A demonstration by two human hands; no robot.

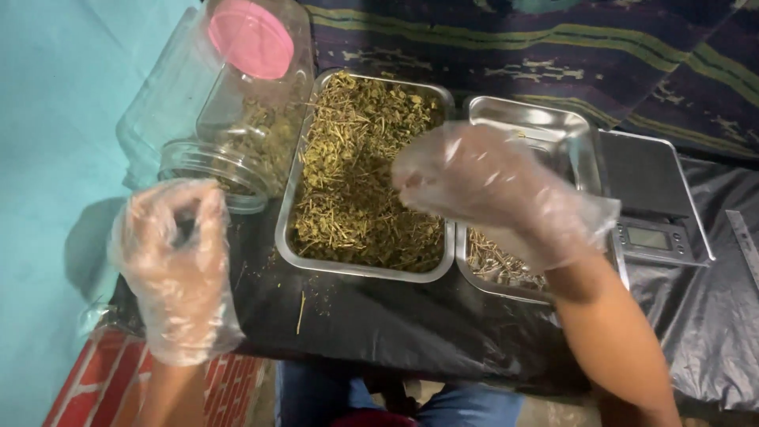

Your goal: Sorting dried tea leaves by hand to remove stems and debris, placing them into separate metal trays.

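Crinkly clear-gloved hands hover above steel tray [286, 237] of dried herb [360, 170].

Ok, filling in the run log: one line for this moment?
left hand: gloved, beside jar mouth | right hand: gloved, pinched above herb tray | scale: bare

Gloved left hand [175, 265] hovers by the mouth of a tipped clear jar [225, 119] at the counter's [395, 324] left edge; gloved right hand [490, 190] hangs, fingers [411, 180] pinched, over two steel trays [365, 273] of dried herbs [356, 174].
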